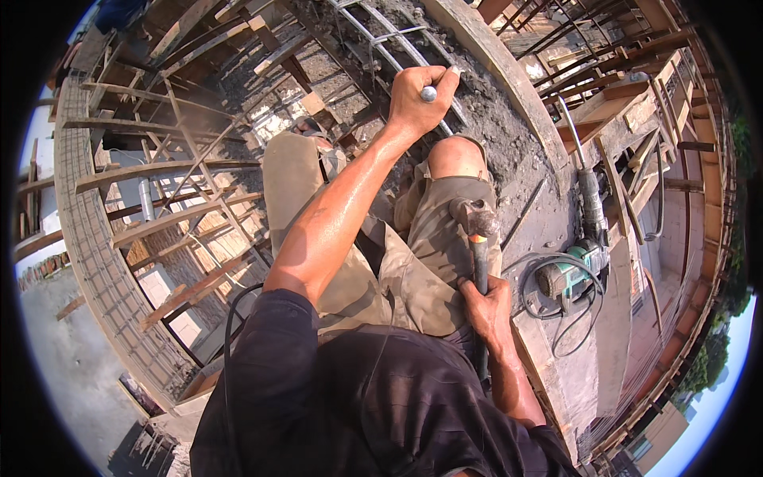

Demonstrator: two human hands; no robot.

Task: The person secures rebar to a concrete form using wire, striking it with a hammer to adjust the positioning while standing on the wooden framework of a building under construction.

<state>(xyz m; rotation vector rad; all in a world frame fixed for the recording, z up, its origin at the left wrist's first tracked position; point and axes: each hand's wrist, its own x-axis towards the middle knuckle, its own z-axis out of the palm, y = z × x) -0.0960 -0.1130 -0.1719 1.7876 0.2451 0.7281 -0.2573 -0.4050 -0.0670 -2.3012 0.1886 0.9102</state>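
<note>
My left hand (421, 99) is closed around a steel chisel (429, 94), whose round grey end faces up. The chisel's lower part is hidden behind my fist. Right by that hand are long steel bars (385, 48) along a trench of rough broken concrete (489, 111). In my right hand (487, 306), a hammer (479, 266) stands head up, its worn metal head over my right thigh. The fingers wrap the dark handle, and an orange band shows just below the head.
On the slab at right lies a teal power breaker (580, 266) with its long bit pointing away and a looped black cable (534, 312). A thin rod (523, 215) rests nearby. Timber bracing (171, 164) spans an open drop at left; a rebar mesh (79, 183) curves beyond.
</note>
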